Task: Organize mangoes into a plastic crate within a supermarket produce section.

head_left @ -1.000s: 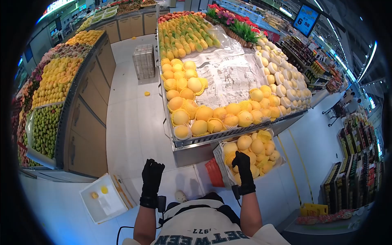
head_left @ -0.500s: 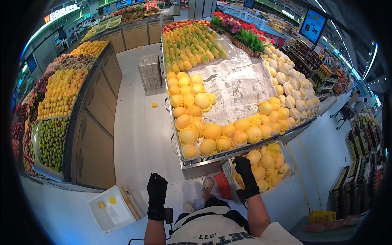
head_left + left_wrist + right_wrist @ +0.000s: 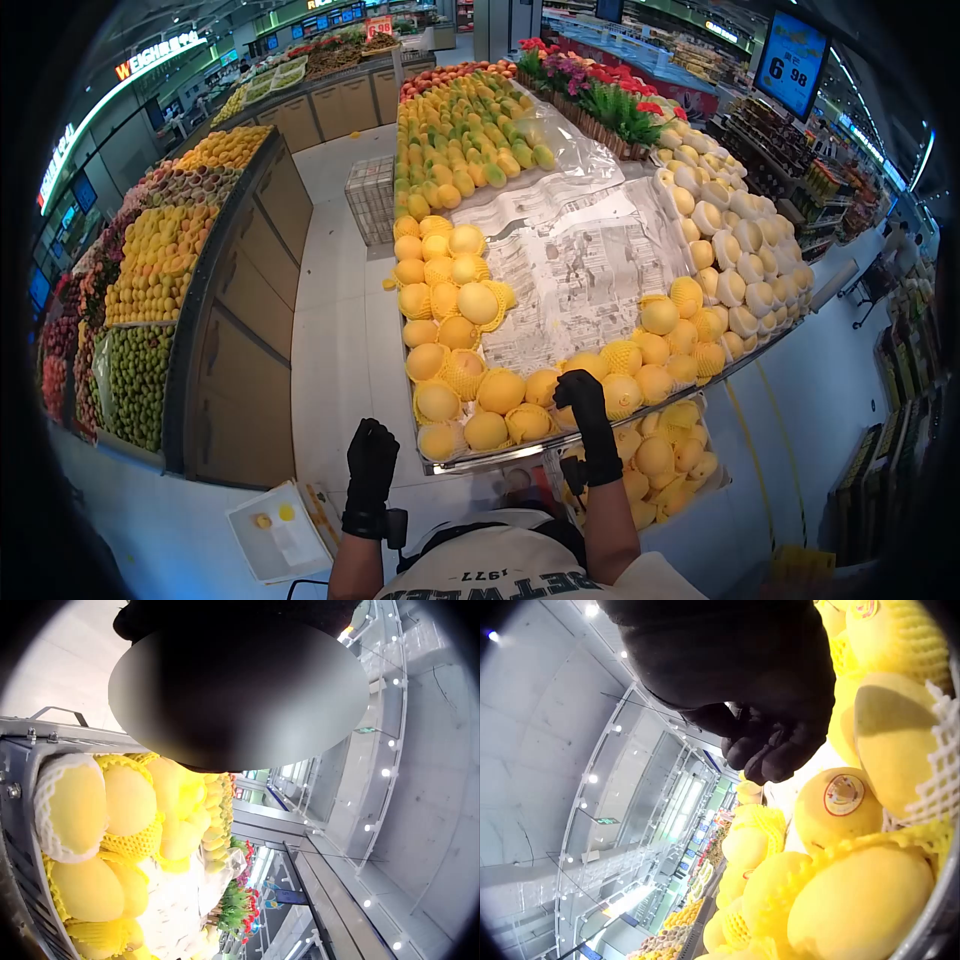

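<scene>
In a black glove, the left hand (image 3: 371, 465) is raised in front of the body, left of the fruit stand's front corner, fingers loosely curled around nothing visible. The gloved right hand (image 3: 590, 425) hangs over the stand's front row of yellow fruit (image 3: 501, 391). Seen by the right wrist camera, that hand (image 3: 742, 667) has bent fingers and no fruit in them; whether it touches any is unclear. Several fruits wear yellow or white foam nets, such as the netted fruit (image 3: 71, 806) in the left wrist view. Printed paper (image 3: 570, 270) lines the stand's middle.
Below the stand's front edge is a box of yellow fruit (image 3: 655, 457). A white bin (image 3: 262, 545) stands on the floor at lower left, and a grey crate (image 3: 371, 200) beside the stand. Another fruit counter (image 3: 245, 330) runs along the left; white-netted fruit (image 3: 750, 265) fills the right side.
The body has come closer to the stand. My right hand, earlier over the box below, is now above the stand's front row. The left hand keeps its curled pose beside the stand.
</scene>
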{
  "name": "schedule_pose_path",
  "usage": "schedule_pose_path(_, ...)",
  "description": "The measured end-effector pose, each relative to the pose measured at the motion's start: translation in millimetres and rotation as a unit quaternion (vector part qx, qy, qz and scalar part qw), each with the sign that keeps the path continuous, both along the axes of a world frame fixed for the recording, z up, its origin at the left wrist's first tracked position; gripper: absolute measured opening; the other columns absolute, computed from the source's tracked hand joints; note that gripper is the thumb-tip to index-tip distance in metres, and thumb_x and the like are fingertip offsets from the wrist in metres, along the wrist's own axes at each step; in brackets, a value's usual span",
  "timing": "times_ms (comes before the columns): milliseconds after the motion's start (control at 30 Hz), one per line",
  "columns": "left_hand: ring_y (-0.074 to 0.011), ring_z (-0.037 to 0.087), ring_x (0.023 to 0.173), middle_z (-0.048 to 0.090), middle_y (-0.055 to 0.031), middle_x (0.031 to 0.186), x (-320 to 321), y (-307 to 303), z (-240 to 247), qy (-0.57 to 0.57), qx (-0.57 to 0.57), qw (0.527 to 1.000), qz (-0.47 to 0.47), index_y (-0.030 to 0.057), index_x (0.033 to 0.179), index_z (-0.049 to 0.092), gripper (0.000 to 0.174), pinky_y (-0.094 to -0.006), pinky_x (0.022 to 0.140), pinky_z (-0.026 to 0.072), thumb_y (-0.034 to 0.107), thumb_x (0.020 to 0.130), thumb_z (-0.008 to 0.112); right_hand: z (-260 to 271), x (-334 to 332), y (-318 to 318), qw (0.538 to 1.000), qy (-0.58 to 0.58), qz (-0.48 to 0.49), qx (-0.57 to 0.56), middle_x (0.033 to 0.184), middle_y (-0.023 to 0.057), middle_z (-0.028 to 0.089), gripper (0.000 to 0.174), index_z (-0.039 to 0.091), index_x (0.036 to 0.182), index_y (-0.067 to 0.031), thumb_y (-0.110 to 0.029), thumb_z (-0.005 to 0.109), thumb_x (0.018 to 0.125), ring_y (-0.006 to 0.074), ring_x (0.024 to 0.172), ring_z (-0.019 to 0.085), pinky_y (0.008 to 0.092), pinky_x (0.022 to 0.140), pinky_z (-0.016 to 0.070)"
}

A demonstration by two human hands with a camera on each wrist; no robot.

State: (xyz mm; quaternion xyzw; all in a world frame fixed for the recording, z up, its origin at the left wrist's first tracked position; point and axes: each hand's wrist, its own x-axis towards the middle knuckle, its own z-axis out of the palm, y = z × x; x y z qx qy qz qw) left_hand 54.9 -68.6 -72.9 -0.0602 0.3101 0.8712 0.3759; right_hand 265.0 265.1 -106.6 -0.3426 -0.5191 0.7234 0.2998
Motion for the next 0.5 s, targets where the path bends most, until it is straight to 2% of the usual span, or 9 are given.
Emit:
schedule_pose_path(200, -0.0099, 0.040, 0.054, 0.040, 0.0044, 0.062, -10, 46, 11, -0.002, -0.030, 0.999, -0.037, 0.0147, 0.084, 0.053, 0.018, -0.0259, 0.052, 0.0351, 0.024, 0.099, 0.052, -14, -8, 29, 0.996, 0.071, 0.037, -0.049, 0.077, 0.0083, 0.063, 0.018, 0.062, 0.097, 0.0014, -0.016, 0.060, 0.092, 0.0151, 0.065, 0.061, 0.0279, 0.060, 0.0514)
schedule_pose_path(300, -0.0099, 0.041, 0.058, 0.042, 0.0029, 0.066, -21, 65, 22, -0.001, -0.042, 0.998, -0.038, 0.0112, 0.084, 0.052, 0.018, -0.0251, 0.056, 0.0365, 0.020, 0.100, 0.049, 1, -17, 33, 0.999, -0.009, 0.033, -0.031, 0.080, 0.0082, 0.064, 0.018, 0.062, 0.099, 0.0018, -0.015, 0.058, 0.093, 0.0146, 0.068, 0.061, 0.0276, 0.061, 0.0516)
schedule_pose_path(400, -0.0089, 0.041, 0.062, 0.043, 0.0020, 0.071, -37, 82, 24, 0.063, -0.084, 0.993, -0.047, 0.0095, 0.085, 0.049, 0.016, -0.0247, 0.058, 0.0374, 0.016, 0.100, 0.048, 2, -24, 41, 0.998, 0.023, 0.039, -0.039, 0.083, 0.0079, 0.064, 0.018, 0.061, 0.100, 0.0013, -0.015, 0.060, 0.092, 0.0141, 0.069, 0.061, 0.0274, 0.062, 0.0518)
schedule_pose_path(433, -0.0087, 0.041, 0.064, 0.043, 0.0018, 0.072, -45, 82, 20, 0.065, -0.068, 0.993, -0.066, 0.0090, 0.085, 0.048, 0.015, -0.0244, 0.059, 0.0378, 0.015, 0.100, 0.048, -11, -28, 47, 0.998, 0.021, 0.042, -0.052, 0.085, 0.0065, 0.063, 0.021, 0.061, 0.103, 0.0006, -0.017, 0.063, 0.091, 0.0136, 0.070, 0.062, 0.0279, 0.063, 0.0522)
schedule_pose_path(500, -0.0083, 0.041, 0.066, 0.042, 0.0015, 0.074, -63, 92, 4, 0.068, -0.025, 0.992, -0.099, 0.0081, 0.087, 0.047, 0.013, -0.0237, 0.061, 0.0388, 0.012, 0.100, 0.047, 0, -36, 46, 0.998, -0.049, 0.041, 0.003, 0.088, 0.0080, 0.064, 0.031, 0.060, 0.112, -0.0011, -0.022, 0.064, 0.091, 0.0153, 0.076, 0.063, 0.0285, 0.066, 0.0534)
